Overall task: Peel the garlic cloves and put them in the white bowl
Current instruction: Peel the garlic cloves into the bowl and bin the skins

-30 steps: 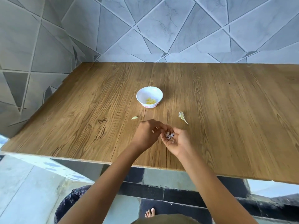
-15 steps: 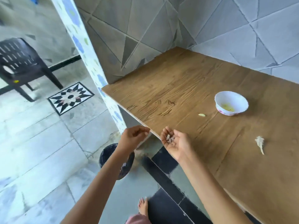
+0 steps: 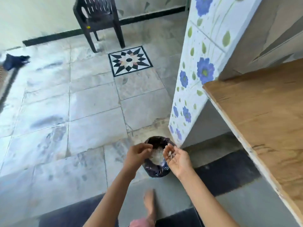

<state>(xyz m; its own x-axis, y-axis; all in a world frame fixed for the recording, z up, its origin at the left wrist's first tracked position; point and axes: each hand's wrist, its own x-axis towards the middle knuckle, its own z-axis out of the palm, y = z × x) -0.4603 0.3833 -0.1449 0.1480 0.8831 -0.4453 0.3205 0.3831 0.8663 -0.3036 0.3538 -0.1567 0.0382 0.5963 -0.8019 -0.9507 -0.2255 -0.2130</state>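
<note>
A dark plastic chair (image 3: 98, 17) stands well back on the tiled floor (image 3: 82, 104), playing no part here. Nearer, the left hand (image 3: 138, 154) hovers at the left rim of a small bag-lined bin (image 3: 158, 174), its fingers curled with the tips drawn toward the thumb, probably to pick or flick scraps across. Whether it has anything pinched I cannot tell. The bin sits on the floor just beside the bench's end, handy for waste from peeling. Over its right rim the right hand (image 3: 178, 159) lies palm up and loosely cupped, with pale papery peelings (image 3: 170, 154) resting near the fingers. The hand is tipped toward the bin's mouth, so the skins look set to drop straight in. A flowered tile pillar (image 3: 195, 66) rises beyond, and the wooden bench (image 3: 265, 122) fills the right edge. Neither the white bowl nor the garlic cloves show in this view, so this is judged a clearing-up pause between cloves.
</note>
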